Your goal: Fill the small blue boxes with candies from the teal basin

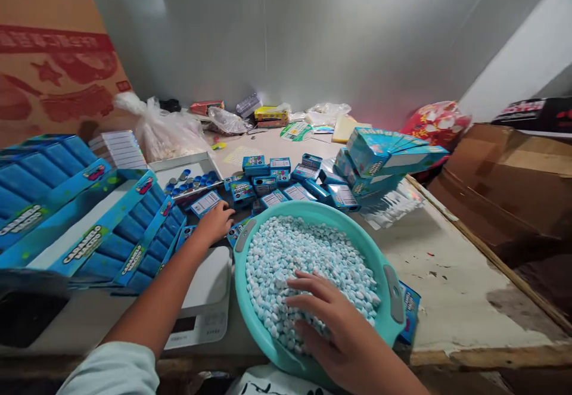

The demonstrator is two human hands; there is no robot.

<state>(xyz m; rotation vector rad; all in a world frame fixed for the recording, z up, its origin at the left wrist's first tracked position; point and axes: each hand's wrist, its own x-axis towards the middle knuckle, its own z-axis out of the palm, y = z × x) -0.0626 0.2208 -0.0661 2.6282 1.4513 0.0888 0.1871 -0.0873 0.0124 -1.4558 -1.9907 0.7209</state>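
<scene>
My right hand point(330, 317) is over the near part of a turquoise basin point(240, 276), its fingers spread and its fingertips at the candies. Small pale blue and white candies point(308, 252) fill the basin. Left of the rim, my left hand point(217, 222) reaches to the pile of small blue printed boxes point(241, 191). Its fingers are slightly bent and apart, close to a box point(204, 203) lying label up; no box shows in its grasp. Below that forearm stands a white kitchen scale point(210, 288), partly covered by the arm.
Blue display cartons point(89, 246) filled with boxes stand at left. Behind them, a white tray point(190, 168) holds blue and silver discs. Folded blue cartons point(384, 151) are stacked at right beside silvery sachets point(393, 207). A brown cardboard box point(509, 180) stands beyond the table's right edge.
</scene>
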